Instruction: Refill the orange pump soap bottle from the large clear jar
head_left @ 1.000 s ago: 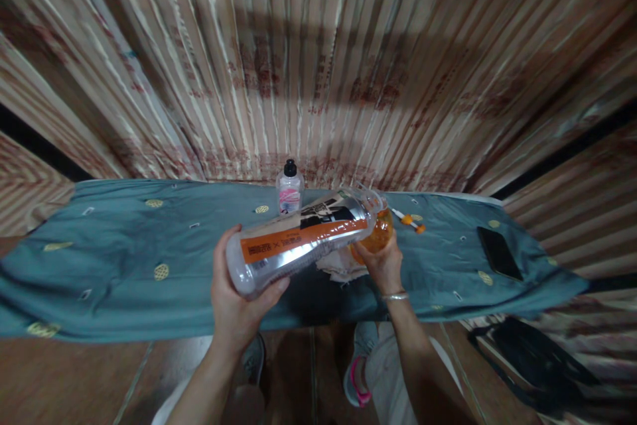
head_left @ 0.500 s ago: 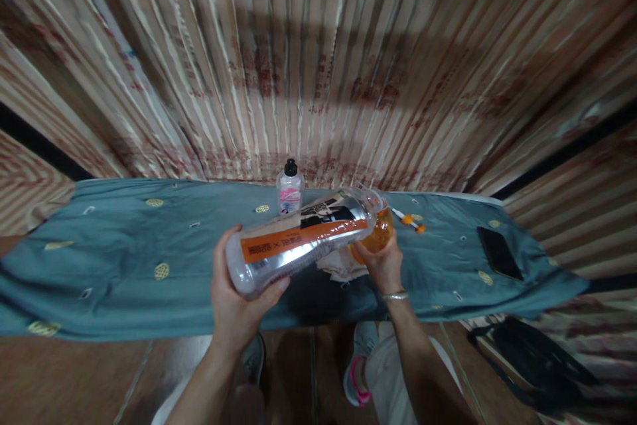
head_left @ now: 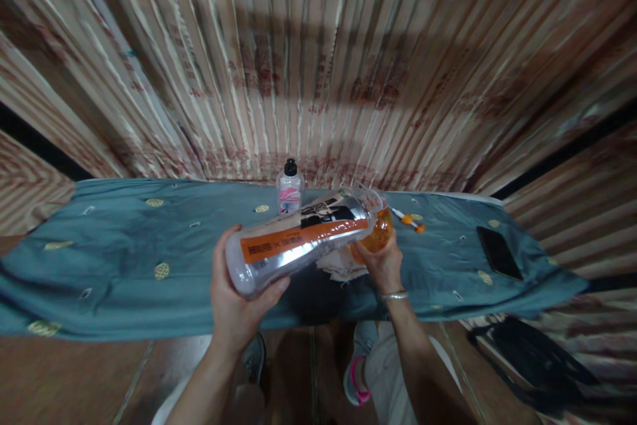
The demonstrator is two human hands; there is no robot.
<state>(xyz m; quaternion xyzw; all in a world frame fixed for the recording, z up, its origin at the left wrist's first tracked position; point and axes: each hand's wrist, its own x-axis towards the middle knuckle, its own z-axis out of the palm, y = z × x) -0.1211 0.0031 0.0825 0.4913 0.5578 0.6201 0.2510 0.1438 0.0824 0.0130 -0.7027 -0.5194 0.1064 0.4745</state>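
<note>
My left hand (head_left: 239, 305) is wrapped round the base of a large clear plastic bottle (head_left: 303, 236) with an orange, black and silver label. The bottle lies tilted, its neck end lower in depth and pointing right. At that neck, my right hand (head_left: 383, 262) grips a small clear container of orange liquid (head_left: 380, 231); the bottle's mouth overlaps its top, and I cannot tell whether they touch. Beneath both hands a crumpled whitish cloth (head_left: 342, 267) lies on the table. Behind the big bottle stands a small clear bottle with a black cap and pink label (head_left: 290, 194).
A teal patterned cloth (head_left: 124, 239) covers the table. Right of my hands lies a white and orange syringe-like item (head_left: 409, 220), and farther right a black phone (head_left: 499, 252). Striped curtains (head_left: 318, 67) hang close behind. A dark bag (head_left: 532, 359) sits on the floor at right.
</note>
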